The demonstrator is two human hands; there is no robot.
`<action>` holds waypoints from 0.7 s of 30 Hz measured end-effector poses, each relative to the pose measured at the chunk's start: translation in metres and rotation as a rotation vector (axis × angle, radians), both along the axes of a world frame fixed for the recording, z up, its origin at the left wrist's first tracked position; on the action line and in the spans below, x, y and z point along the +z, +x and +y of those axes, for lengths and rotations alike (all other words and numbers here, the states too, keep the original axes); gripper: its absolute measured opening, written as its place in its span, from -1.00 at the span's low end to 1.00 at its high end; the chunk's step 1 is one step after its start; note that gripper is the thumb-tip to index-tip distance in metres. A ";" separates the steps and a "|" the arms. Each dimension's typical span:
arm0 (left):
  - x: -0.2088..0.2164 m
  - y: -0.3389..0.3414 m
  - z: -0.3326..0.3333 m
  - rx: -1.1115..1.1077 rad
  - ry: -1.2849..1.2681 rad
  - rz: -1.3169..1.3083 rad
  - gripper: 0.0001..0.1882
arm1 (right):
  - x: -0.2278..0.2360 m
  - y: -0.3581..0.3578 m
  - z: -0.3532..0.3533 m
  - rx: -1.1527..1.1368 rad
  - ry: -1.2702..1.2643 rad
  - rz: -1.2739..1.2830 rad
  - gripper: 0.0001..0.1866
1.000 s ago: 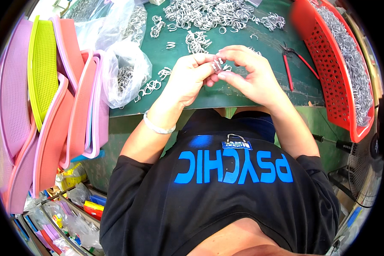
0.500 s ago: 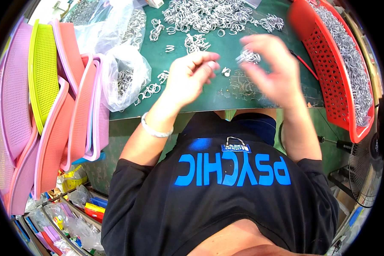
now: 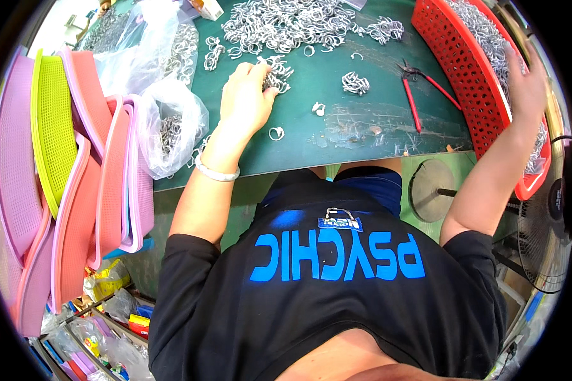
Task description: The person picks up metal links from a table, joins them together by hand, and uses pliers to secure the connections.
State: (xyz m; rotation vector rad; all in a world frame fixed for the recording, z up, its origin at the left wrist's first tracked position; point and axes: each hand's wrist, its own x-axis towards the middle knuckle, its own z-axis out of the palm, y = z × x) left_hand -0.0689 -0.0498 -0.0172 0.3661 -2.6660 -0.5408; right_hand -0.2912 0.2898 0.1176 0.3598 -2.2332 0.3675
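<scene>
My left hand [image 3: 245, 95] lies on the green mat [image 3: 362, 120], its fingertips on a small cluster of silver metal rings [image 3: 276, 73]. A bigger heap of the same rings [image 3: 286, 22] covers the far part of the mat, and single rings [image 3: 276, 133] lie near my wrist. My right hand [image 3: 526, 79] is out at the right over the red perforated basket [image 3: 464, 70], which is full of rings; its fingers are spread and I cannot see anything held in them.
Red-handled pliers [image 3: 419, 86] lie on the mat beside the basket. Clear plastic bags of rings [image 3: 171, 124] sit at the left, next to stacked pink, yellow and salmon trays [image 3: 63, 171]. A fan [image 3: 546, 235] stands at lower right.
My hands were together working a ring at the mat's middle. The right hand swung out to the red basket, and the left moved up to the ring cluster.
</scene>
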 end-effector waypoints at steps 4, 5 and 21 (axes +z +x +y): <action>0.001 0.003 -0.001 0.053 0.023 -0.078 -0.69 | -0.056 0.059 -0.084 0.768 -0.111 -0.350 -0.63; 0.001 0.004 -0.003 0.049 0.048 -0.090 -0.71 | -0.070 0.068 -0.096 0.848 0.008 -0.489 -0.64; -0.005 -0.009 0.008 0.020 0.027 0.782 -0.73 | -0.106 0.098 -0.145 1.066 -0.467 -0.415 -0.92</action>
